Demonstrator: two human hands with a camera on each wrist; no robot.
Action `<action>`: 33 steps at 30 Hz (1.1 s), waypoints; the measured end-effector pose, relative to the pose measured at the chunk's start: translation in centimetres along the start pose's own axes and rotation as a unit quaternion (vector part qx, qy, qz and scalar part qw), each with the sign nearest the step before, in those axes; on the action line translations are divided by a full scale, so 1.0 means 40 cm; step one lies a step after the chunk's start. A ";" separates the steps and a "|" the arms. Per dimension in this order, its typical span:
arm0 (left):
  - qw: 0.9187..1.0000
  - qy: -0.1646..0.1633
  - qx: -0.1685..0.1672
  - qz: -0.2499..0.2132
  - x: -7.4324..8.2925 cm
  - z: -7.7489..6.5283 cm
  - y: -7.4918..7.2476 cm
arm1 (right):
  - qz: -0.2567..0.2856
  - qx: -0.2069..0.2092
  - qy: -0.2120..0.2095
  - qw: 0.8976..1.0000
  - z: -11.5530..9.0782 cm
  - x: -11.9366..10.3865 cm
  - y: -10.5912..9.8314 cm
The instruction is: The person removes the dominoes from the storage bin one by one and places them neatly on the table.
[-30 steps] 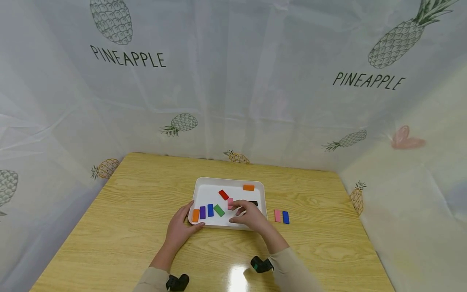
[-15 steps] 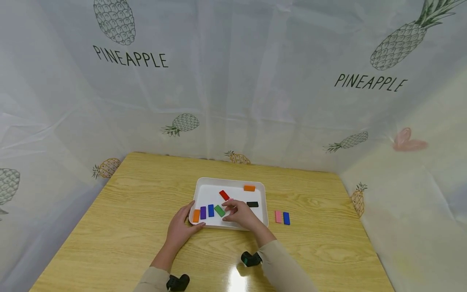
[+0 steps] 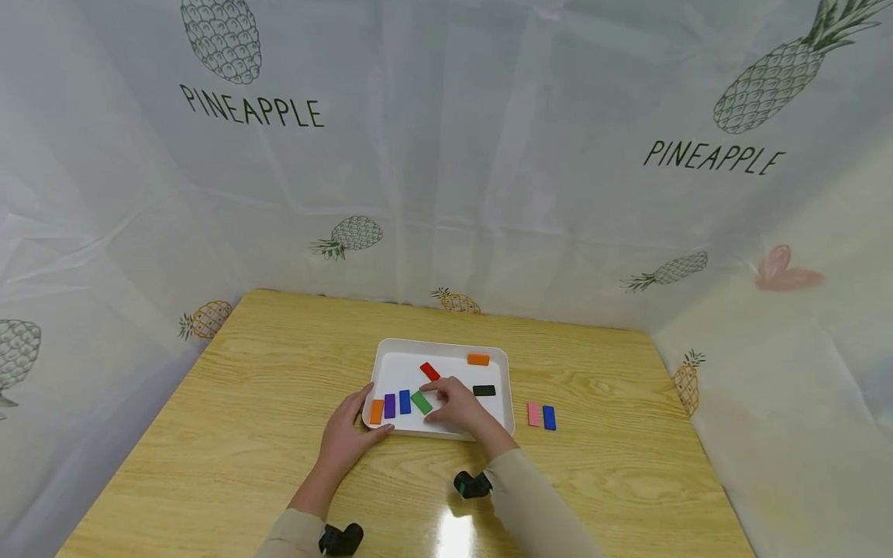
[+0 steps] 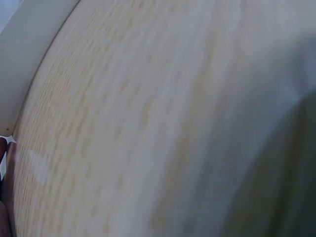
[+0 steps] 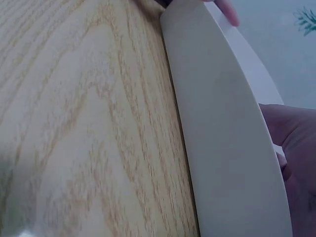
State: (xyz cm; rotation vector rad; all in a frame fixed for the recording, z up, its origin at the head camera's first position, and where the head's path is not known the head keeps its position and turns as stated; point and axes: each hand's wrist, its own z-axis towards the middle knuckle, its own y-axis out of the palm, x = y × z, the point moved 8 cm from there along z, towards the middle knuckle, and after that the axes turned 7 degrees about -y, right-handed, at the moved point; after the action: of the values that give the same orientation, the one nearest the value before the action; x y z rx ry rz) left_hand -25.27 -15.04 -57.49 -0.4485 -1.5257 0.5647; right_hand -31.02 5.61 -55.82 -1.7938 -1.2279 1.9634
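- The green block [image 3: 422, 402] lies aslant inside the white tray [image 3: 399, 363], left of the tray's middle, its long axis running from the tray's far left towards its near right.
- It's a flat, plain green oblong.
- My right hand [image 3: 457, 404] curves thumb and forefinger about it; whether they pinch it, I can't tell.
- My left hand [image 3: 345, 431] grips the tray's near-left corner.
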 end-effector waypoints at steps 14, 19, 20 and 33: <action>1.000 0.005 0.007 0.002 0.002 -0.002 0.001 | -0.053 -0.007 0.024 0.998 0.012 0.013 0.009; 1.000 0.002 0.006 0.002 -0.004 -0.001 0.005 | -0.058 -0.013 0.034 0.998 0.011 0.017 0.012; 1.000 0.001 0.005 0.003 -0.005 -0.001 0.005 | -0.059 -0.014 0.037 0.997 0.010 0.017 0.012; 1.000 -0.007 0.002 0.006 -0.006 0.000 0.003 | -0.009 0.006 0.042 0.999 -0.002 0.019 0.008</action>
State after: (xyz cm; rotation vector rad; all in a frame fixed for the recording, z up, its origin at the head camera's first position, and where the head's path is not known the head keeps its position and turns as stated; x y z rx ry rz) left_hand -25.25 -15.09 -57.74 -0.4514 -1.5362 0.5826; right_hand -31.01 5.94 -56.58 -1.8321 -1.2005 1.8620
